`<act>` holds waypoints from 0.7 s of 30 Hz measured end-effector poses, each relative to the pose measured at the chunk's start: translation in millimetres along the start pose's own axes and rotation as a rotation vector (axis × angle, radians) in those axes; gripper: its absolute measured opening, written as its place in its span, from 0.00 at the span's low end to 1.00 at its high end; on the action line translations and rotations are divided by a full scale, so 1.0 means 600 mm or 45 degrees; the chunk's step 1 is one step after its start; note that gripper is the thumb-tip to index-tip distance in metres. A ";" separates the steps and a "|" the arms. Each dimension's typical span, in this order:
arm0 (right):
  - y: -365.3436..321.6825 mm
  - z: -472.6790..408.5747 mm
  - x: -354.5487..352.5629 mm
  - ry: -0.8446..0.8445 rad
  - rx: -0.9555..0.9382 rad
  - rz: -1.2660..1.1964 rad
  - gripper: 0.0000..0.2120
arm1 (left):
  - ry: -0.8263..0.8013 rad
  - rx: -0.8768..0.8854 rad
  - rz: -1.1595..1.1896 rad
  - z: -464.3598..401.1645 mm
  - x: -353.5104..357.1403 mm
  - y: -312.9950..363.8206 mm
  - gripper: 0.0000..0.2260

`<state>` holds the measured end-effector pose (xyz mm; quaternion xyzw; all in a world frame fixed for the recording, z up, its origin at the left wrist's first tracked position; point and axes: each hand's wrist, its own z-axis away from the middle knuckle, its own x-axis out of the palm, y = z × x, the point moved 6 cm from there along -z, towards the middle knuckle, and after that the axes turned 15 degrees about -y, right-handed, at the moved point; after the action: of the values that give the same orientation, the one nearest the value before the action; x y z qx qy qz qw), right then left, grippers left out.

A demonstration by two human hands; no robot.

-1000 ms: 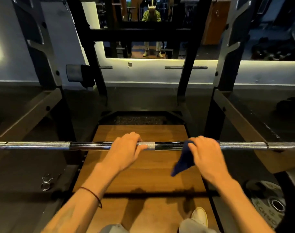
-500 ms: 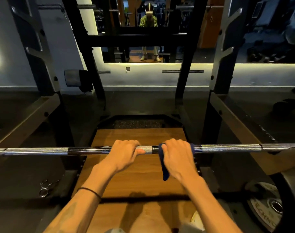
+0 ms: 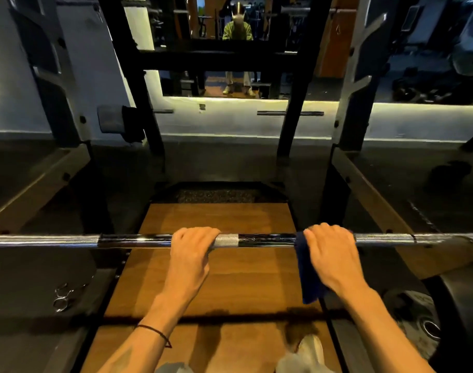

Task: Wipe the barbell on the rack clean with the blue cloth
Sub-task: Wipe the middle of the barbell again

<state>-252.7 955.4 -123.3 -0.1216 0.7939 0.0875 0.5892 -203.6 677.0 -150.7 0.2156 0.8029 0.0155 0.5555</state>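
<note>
we see barbell (image 3: 267, 239) running level across mid frame on rack (image 3: 138, 84) | left hand (image 3: 188, 254) gripping bar left of centre knurl | right hand (image 3: 331, 254) wrapping blue cloth (image 3: 308, 275) round bar right of centre, cloth tail hanging below | wooden platform (image 3: 224, 216) underneath | weight plate (image 3: 429, 327) lower right | collar clip (image 3: 64, 296) lower left

Left hand (image 3: 190, 254) left of cloth (image 3: 308, 275) on barbell (image 3: 265, 239).

black rack (image 3: 343, 168) (dark), barbell (image 3: 265, 239) lying level across it
</note>
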 end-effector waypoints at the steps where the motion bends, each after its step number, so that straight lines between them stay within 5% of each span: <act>1: -0.009 0.000 -0.004 0.025 0.041 0.009 0.16 | 0.022 -0.004 -0.031 0.001 0.005 0.000 0.26; 5: -0.142 -0.030 0.024 -0.152 -0.007 0.021 0.19 | 0.154 -0.028 -0.096 0.007 0.019 0.002 0.28; 9: -0.249 -0.045 0.047 -0.208 -0.096 -0.101 0.17 | 0.105 -0.019 -0.098 -0.001 0.004 0.013 0.15; 12: -0.205 -0.039 0.039 -0.191 -0.197 -0.156 0.21 | -0.083 -0.038 -0.124 -0.006 -0.003 0.010 0.18; 17: -0.049 -0.004 0.024 -0.089 -0.042 -0.235 0.16 | -0.188 -0.009 -0.074 -0.012 -0.026 0.004 0.15; 21: -0.038 0.001 0.013 -0.016 -0.044 -0.337 0.18 | -0.403 -0.028 -0.063 -0.045 -0.036 -0.012 0.12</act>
<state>-247.6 933.3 -131.0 -0.2348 0.7657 0.0235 0.5983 -223.8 668.2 -123.4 0.1894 0.7103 -0.0235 0.6775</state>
